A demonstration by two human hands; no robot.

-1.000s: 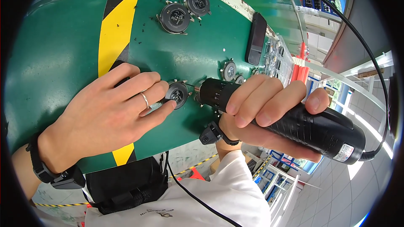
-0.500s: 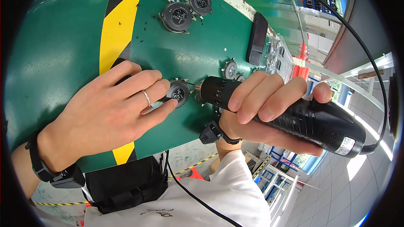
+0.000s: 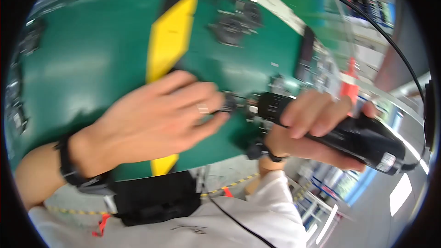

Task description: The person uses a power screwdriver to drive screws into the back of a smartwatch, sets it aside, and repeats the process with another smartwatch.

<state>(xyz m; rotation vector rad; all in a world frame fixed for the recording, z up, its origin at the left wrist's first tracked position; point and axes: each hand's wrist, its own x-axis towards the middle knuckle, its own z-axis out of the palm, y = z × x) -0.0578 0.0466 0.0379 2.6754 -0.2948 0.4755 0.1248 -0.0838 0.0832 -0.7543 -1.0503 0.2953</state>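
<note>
Right hand (image 3: 317, 121) closed around electric screwdriver (image 3: 374, 141), long axis pointing left | watch case (image 3: 228, 103) right of left hand (image 3: 158, 121), the nearer one | left grip: blurred, cannot tell

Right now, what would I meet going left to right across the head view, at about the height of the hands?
Blurred dark items at far left, black wristband, left hand, blurred round dark piece, right hand wrapped around a black power tool.
</note>
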